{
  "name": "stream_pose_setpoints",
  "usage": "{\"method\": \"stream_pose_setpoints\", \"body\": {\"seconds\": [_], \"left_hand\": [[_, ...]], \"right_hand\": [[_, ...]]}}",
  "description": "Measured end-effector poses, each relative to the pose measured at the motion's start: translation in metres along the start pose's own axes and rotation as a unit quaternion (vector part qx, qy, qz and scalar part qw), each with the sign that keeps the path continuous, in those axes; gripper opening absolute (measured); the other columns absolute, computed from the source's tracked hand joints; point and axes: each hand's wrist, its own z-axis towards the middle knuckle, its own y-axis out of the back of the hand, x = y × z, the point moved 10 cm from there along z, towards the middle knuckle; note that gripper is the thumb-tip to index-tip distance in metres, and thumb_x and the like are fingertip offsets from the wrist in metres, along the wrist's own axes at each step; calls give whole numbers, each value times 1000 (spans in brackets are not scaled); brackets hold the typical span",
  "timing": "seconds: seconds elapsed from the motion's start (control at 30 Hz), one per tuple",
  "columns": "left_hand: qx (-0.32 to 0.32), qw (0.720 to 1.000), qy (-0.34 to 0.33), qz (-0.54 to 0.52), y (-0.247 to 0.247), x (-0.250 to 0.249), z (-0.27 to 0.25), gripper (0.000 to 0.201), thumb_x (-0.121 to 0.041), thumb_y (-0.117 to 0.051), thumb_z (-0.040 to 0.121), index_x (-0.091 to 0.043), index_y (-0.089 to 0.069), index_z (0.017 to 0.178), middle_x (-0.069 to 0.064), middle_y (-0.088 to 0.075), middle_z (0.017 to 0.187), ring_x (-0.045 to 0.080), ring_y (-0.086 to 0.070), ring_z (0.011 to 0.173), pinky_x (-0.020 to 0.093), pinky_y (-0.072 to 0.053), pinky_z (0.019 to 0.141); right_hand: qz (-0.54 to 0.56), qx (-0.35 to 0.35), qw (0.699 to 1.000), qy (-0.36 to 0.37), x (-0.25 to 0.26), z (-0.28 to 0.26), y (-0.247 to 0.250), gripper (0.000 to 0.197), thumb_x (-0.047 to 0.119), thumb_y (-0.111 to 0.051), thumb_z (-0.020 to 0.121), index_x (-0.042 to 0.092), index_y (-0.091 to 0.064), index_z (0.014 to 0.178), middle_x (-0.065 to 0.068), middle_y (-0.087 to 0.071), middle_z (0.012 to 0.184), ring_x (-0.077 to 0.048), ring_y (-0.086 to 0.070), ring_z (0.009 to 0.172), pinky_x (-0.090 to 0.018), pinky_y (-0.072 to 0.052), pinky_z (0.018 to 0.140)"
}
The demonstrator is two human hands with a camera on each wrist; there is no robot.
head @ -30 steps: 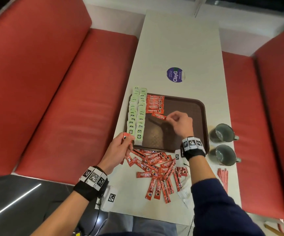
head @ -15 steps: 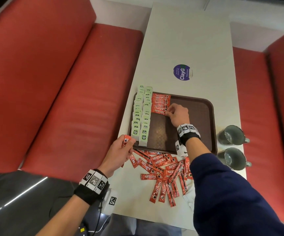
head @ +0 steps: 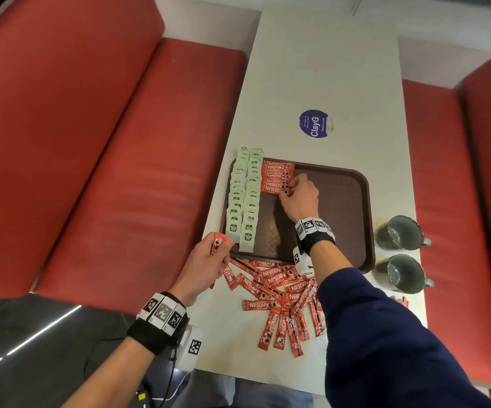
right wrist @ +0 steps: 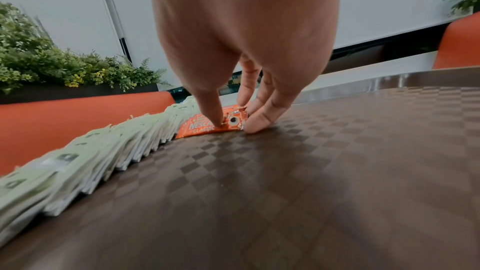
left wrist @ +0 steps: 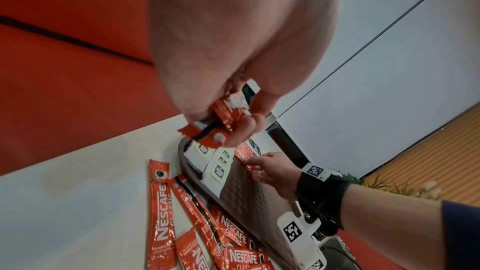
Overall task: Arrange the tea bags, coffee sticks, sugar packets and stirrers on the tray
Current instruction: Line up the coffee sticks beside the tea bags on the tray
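Note:
A brown tray lies on the white table. Two columns of green tea bags fill its left side, seen close in the right wrist view as green tea bags. Beside them is a row of red coffee sticks. My right hand pinches the nearest coffee stick of that row, thumb on top and fingertips at its right end, flat on the tray floor. My left hand hovers at the tray's near left corner and grips a few coffee sticks. Loose coffee sticks lie piled before the tray.
Two grey mugs stand right of the tray, with thin red packets near them. A purple sticker marks the table farther back. Red benches flank the table on both sides.
My right hand carried a coffee stick from mid-tray up to the end of the row and set it down there. The left hand stayed at the tray corner.

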Motion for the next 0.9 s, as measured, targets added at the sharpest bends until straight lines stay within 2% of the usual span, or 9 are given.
{"method": "stream_pose_setpoints", "body": {"seconds": [0.2,0.3,0.4,0.53,0.57,0.63,0.73,0.8,0.9], "left_hand": [[3,1000,0,5,0,-1,-2,15,-33,-59,111,-21,-68,110,3,-62,80,14,-50,67,27,-43,60],[10,1000,3,6,0,-2,-3,19,-24,-52,115,-19,-70,117,4,-64,84,16,-53,70,27,-45,61],[30,1000,1,4,-3,-3,-5,27,-22,-44,117,-19,-70,120,4,-66,87,19,-56,74,31,-46,64],[66,997,-43,27,-12,-19,-14,28,-23,-43,118,-20,-69,128,5,-69,90,18,-60,75,27,-52,68],[76,995,-56,35,-15,-22,-16,28,-24,-44,118,-20,-69,130,6,-71,91,18,-61,75,27,-54,69],[94,992,-75,46,-22,-28,-20,27,-25,-46,117,-18,-69,130,9,-74,94,19,-62,73,27,-55,69],[110,989,-88,43,-33,-35,-28,24,-23,-50,116,-12,-67,128,12,-77,96,20,-61,70,27,-53,63],[120,988,-93,38,-39,-39,-34,22,-21,-52,115,-7,-63,128,14,-79,96,19,-60,66,26,-50,57],[151,981,-106,57,-46,-39,-42,21,-21,-56,113,-6,-61,125,17,-79,95,19,-60,62,24,-46,52]], "right_hand": [[-2,-4,999,-36,1,-1,-2,55,35,-91,86,14,-52,119,-10,-57,124,-26,-58,106,-44,-52,94],[-3,-5,999,-47,3,0,-2,60,35,-92,87,10,-52,125,-14,-57,130,-33,-62,116,-45,-52,97],[0,-13,998,-56,5,-5,5,66,39,-94,83,12,-51,126,-13,-55,131,-34,-62,117,-48,-54,99],[60,-43,997,-21,34,-40,34,43,44,-84,93,19,-57,115,0,-61,118,-20,-63,102,-42,-56,93],[91,-25,995,1,47,-56,40,35,45,-80,97,20,-61,112,4,-66,112,-15,-65,97,-36,-56,88],[164,67,984,27,74,-97,42,29,53,-70,102,25,-69,109,10,-74,103,-5,-71,89,-27,-56,83],[186,214,957,57,101,-160,37,35,67,-60,103,35,-73,106,11,-77,95,-8,-75,84,-36,-63,86],[186,241,949,84,106,-187,41,29,62,-65,103,35,-74,102,9,-77,92,-11,-75,84,-36,-64,84],[207,222,946,109,105,-207,51,17,44,-76,102,27,-74,98,2,-76,88,-14,-72,81,-36,-60,79]]}}
